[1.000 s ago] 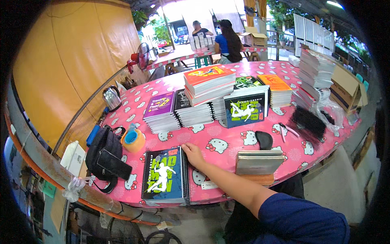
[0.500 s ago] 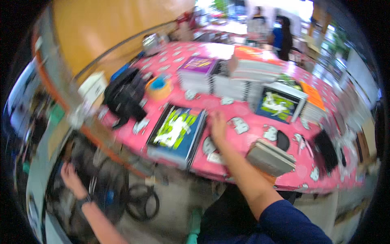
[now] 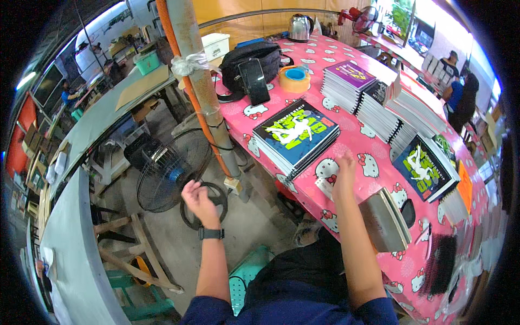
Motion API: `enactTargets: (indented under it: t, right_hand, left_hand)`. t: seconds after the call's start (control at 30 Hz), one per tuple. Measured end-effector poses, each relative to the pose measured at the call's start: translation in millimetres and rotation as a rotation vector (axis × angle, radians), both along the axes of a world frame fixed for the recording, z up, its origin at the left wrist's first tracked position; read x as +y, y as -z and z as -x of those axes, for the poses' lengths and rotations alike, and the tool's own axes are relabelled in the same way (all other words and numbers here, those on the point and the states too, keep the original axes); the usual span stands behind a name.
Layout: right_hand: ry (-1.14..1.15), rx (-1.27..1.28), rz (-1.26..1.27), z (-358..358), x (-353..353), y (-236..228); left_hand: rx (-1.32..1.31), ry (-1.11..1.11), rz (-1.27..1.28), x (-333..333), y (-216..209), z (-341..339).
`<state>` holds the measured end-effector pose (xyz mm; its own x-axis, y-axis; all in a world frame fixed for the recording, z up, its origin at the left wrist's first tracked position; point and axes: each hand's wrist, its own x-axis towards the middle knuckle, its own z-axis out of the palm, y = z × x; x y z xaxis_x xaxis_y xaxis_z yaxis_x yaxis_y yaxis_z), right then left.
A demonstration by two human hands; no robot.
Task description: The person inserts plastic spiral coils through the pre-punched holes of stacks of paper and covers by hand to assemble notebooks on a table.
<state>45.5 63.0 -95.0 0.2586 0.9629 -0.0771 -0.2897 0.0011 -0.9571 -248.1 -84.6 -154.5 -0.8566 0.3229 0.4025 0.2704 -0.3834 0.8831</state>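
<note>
Now the view has been swung leftward: the left hand [image 3: 196, 199] is held open and empty near the floor fan [image 3: 167, 170], while the right hand [image 3: 345, 168] is rested flat beside the notebook stack [image 3: 296, 135], centre frame, gripping nothing.

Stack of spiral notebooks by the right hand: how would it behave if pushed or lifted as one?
The stack of spiral notebooks is many books deep, so probably heavy for one hand. The glossy top cover and loose layers suggest a sideways push would shear it rather than move it whole. It lies flat on the pink tablecloth, near the edge, so it is unlikely to tip but could slide off.
</note>
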Motion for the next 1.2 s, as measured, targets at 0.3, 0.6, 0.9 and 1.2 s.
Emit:
enactTargets:
  t: [0.3,0.6,0.9,1.2]
  right_hand:
    - [-1.202,-0.359,-0.474,-104.0,-168.9,-85.8]
    - [0.264,-0.355,-0.304,-238.1,-211.6,-84.1]
    - [0.503,-1.486,-0.458,-304.5,-20.2,-91.3]
    - [0.514,-1.849,-0.317,-328.2,52.5,-102.4]
  left_hand:
    - [0.081,0.410,-0.040,46.9,-65.4,-125.8]
    - [0.438,1.235,0.094,72.5,-83.4,-267.8]
    - [0.160,1.493,0.316,68.4,-38.1,-320.9]
    - [0.314,1.543,0.260,75.5,-40.8,-307.0]
